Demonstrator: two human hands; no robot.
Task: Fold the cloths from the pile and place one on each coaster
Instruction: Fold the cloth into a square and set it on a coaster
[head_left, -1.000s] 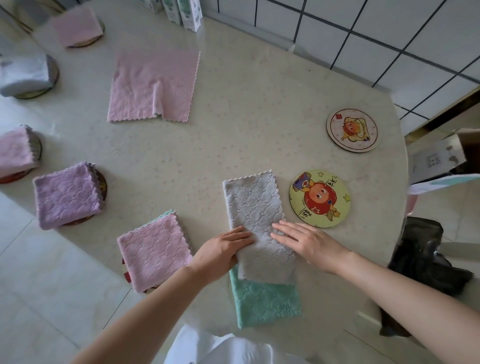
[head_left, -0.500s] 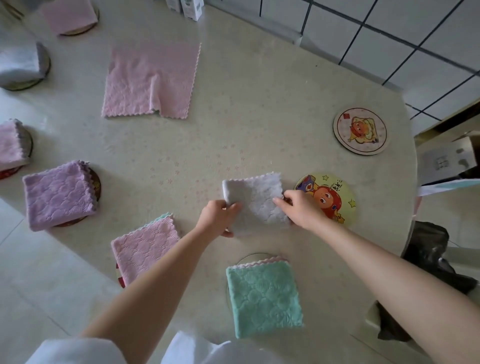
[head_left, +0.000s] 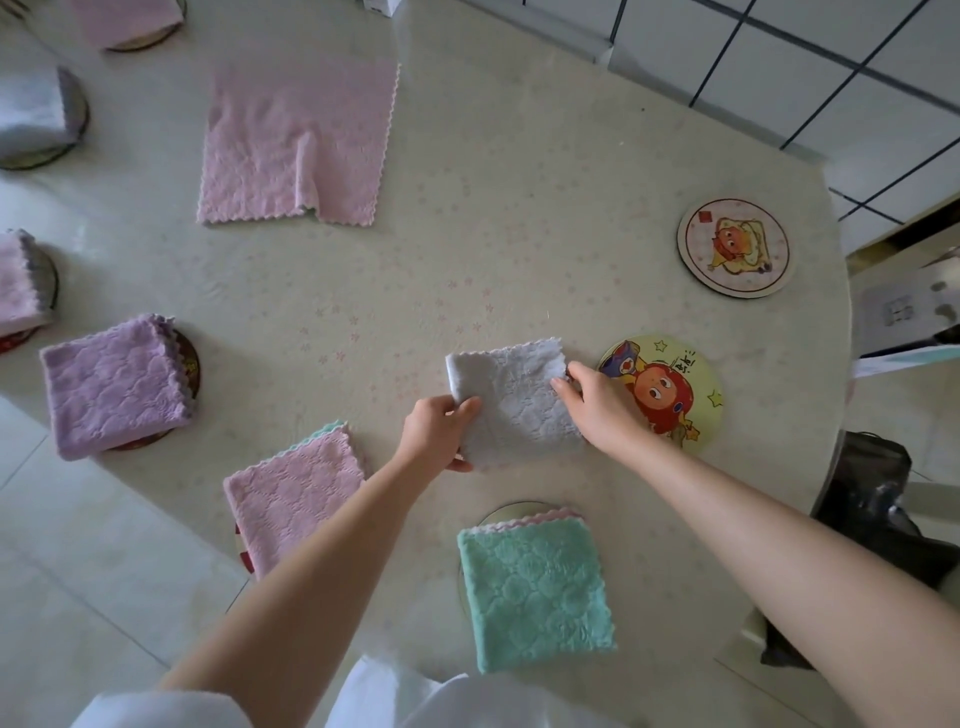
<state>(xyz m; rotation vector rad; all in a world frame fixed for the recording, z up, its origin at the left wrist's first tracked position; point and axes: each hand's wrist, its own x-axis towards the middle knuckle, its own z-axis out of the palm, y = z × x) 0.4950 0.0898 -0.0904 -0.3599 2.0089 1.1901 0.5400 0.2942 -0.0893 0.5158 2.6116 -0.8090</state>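
Note:
A folded grey cloth (head_left: 514, 400) sits at the table's middle front, held on both sides. My left hand (head_left: 439, 434) pinches its left edge and my right hand (head_left: 597, 410) grips its right edge. Just right of it lies a bare yellow cartoon coaster (head_left: 680, 384), partly under my right hand. A second bare coaster (head_left: 735, 248) lies farther back right. An unfolded pink cloth (head_left: 298, 145) is spread flat at the back left. Folded cloths rest on coasters: teal (head_left: 535, 592), pink (head_left: 293, 499) and purple (head_left: 111, 387).
More covered coasters line the left edge: pink (head_left: 15, 283), grey (head_left: 31, 111), pink (head_left: 130, 21). The round table (head_left: 519, 234) ends close on the right, with a dark bag (head_left: 883, 519) beyond it. A tiled wall stands behind.
The long grey strip was folded in half away from me into a square. Both hands went from pressing it flat to gripping its sides, uncovering the teal cloth on its coaster.

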